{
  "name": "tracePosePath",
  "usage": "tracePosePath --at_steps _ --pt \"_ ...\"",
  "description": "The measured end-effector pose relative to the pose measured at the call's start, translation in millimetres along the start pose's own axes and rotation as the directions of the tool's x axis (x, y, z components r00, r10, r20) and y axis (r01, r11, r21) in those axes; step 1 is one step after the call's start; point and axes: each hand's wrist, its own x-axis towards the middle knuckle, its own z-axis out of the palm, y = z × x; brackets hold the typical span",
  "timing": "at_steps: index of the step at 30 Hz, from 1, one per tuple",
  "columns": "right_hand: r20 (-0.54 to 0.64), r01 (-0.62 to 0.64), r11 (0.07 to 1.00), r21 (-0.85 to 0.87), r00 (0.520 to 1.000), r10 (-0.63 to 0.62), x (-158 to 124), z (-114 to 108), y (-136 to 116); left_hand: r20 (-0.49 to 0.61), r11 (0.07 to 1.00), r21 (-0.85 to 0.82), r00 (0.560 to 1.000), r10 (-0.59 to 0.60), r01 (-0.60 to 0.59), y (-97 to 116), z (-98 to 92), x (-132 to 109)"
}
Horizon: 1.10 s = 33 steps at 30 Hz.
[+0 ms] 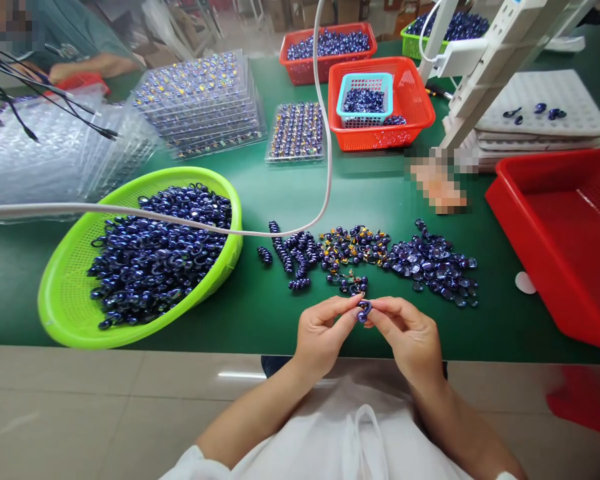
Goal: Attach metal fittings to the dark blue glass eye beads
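Between the fingertips of my left hand (pixel 325 333) and my right hand (pixel 410 333) is a small shiny dark-blue ring-shaped part (pixel 363 311). Both hands are closed on it in a pinch, just above the table's front edge. Right behind them lies a small cluster of similar parts (pixel 347 283). Farther back is a pile of blue parts with orange bits (pixel 355 245). To its left, ring-shaped parts are lined up in short rows (pixel 300 253). On the right, flat oval blue caps (pixel 433 263) are spread in a loose heap.
A lime-green basket (pixel 55 287) full of dark-blue parts stands at left. Stacked clear trays (pixel 205 100), red baskets (pixel 343 137) and a white cable (pixel 325 167) are behind. A red bin (pixel 540 267) is at right. A co-worker's arm (pixel 95 67) shows at upper left.
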Motion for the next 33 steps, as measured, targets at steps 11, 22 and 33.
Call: tracePosePath --at_steps 11,22,33 --pt "0.015 -0.017 1.0 0.024 1.0 0.017 1.7 -1.7 1.1 0.153 0.924 0.133 0.929 0.338 -0.358 -3.6 -3.3 -2.2" --pt "0.208 -0.135 0.98 0.149 0.973 0.103 -2.3 -0.3 6.9 0.137 0.939 0.15 0.947 0.291 -0.31 4.0 -6.3 -4.4" --pt "0.183 0.057 0.998 -0.015 0.982 -0.053 0.8 -7.4 7.7 0.208 0.934 0.2 0.944 0.256 -0.297 6.4 -10.2 0.1"
